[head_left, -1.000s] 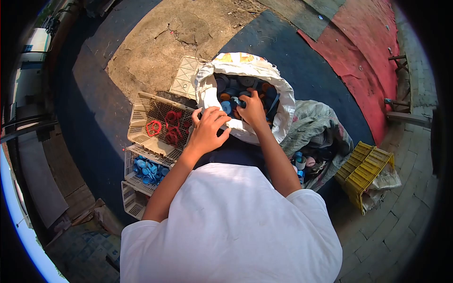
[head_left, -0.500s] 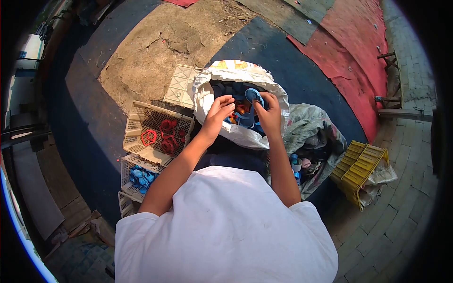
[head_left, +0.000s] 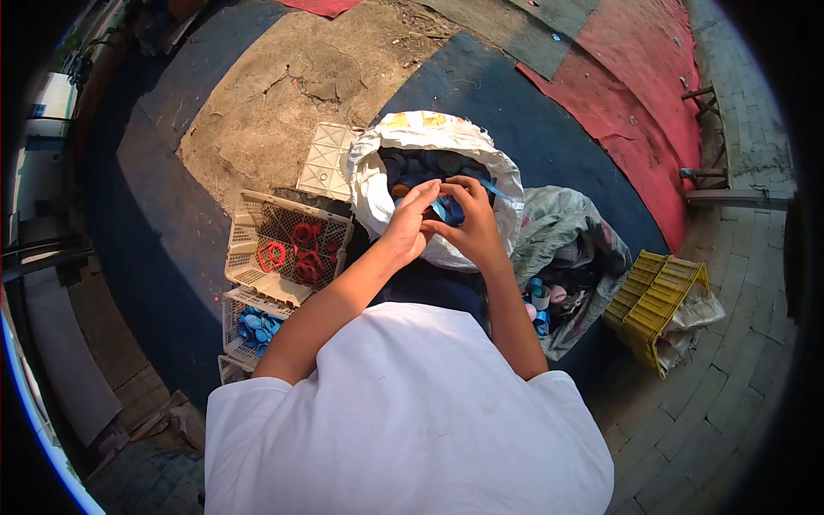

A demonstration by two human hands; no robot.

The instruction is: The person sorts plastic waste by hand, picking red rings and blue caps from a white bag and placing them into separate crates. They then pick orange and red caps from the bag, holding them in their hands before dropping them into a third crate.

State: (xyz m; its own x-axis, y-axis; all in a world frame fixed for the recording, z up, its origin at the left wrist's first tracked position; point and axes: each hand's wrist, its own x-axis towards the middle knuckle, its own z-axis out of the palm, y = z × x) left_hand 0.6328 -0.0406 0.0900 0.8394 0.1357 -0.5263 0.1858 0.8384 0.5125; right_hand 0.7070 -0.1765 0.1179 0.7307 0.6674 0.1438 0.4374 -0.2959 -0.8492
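My left hand (head_left: 410,230) and my right hand (head_left: 473,225) meet over the mouth of a white woven sack (head_left: 366,176), fingers curled toward each other. Between them is a blue plastic cap (head_left: 442,209), gripped from both sides and partly hidden by my fingers. A thin light-blue edge (head_left: 496,190) sticks out beyond my right fingers. Inside the sack lie many dark blue caps (head_left: 448,161), with a bit of orange among them.
To the left, a beige crate (head_left: 245,245) holds red plastic rings (head_left: 305,268); a lower crate has blue pieces (head_left: 256,329). At right are a greyish sack (head_left: 549,219) of mixed plastic parts and a yellow crate (head_left: 648,300). A pale crate (head_left: 328,163) lies behind.
My hands have come together; my left hand has closed in from the left onto the blue cap that my right hand was holding up. The cap is now lower and mostly covered.
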